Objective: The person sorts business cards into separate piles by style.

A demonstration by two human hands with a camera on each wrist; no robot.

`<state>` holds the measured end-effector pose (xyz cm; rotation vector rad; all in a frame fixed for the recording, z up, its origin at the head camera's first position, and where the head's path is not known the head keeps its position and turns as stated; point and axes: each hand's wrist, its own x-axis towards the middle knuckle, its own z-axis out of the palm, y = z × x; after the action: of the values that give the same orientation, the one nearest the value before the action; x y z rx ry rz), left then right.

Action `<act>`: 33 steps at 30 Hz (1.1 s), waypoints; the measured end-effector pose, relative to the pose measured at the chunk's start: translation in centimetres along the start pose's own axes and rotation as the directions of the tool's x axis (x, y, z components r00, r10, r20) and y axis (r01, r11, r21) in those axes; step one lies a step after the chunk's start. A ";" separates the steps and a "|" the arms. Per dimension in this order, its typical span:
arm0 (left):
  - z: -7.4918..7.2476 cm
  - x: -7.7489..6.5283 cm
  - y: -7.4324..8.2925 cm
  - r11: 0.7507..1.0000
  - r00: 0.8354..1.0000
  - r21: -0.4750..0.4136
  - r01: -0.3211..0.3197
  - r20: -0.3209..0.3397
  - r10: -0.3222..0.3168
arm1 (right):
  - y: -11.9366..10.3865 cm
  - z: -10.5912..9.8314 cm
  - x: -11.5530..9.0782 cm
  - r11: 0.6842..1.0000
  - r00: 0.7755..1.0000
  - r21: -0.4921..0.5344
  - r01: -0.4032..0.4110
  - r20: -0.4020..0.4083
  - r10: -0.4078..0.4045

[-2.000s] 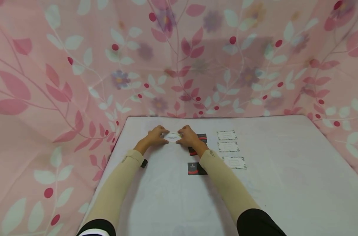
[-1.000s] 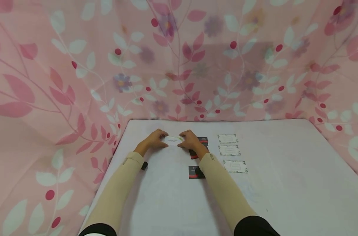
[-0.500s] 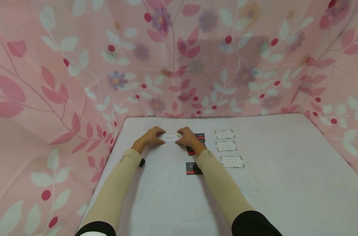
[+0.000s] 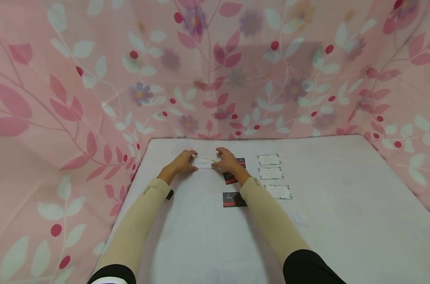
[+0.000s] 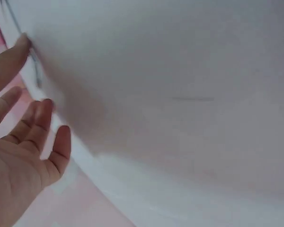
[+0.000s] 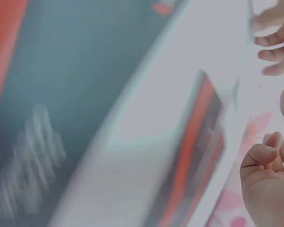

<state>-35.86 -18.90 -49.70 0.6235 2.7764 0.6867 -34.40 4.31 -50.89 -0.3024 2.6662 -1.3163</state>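
A white card with a green corner lies flat on the white-covered table near its far edge, between both hands. At its left end is the left hand, thumb tip by the near corner. The left wrist view shows that hand's fingers loosely bent and off the card. By the right end is the right hand, its thumb near the card and its fingers raised. In the right wrist view, that hand's fingers are loosely curled with nothing between them.
Three black-and-red cards sit under or beside the right forearm: a near one, a middle one and a far one. Right of them is a column of three floral-bordered white cards. A pink floral curtain hangs behind the table.
Fingers of both hands have lifted away from the white card's corners, the right hand's most clearly. The card stays in about the same place; the head view shifts slightly.
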 end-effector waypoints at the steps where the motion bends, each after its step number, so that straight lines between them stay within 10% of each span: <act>1: -0.2 0.1 0.3 1.000 1.000 0.019 -0.001 -0.006 0.001 | -0.2 -0.7 -0.1 0.999 1.000 0.023 0.025 -0.006 -0.024; 11: -0.2 1.7 4.6 0.936 0.936 -0.096 -0.339 -0.130 0.326 | 2.8 -7.6 -2.4 0.997 0.997 -0.006 0.081 -0.010 -0.081; 23: 4.4 5.1 7.6 0.979 0.987 0.137 -0.153 0.077 0.144 | 5.6 -6.9 -3.6 0.972 0.994 -0.229 0.053 0.102 -0.030; 33: 4.8 6.5 8.3 0.976 0.989 0.165 -0.140 0.068 0.131 | 5.4 -7.8 -3.6 0.958 0.997 -0.283 0.053 0.062 -0.037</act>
<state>-37.28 -7.39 -50.49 0.8591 2.7778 0.4523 -33.28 14.37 -50.30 -0.4297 2.8139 -0.9151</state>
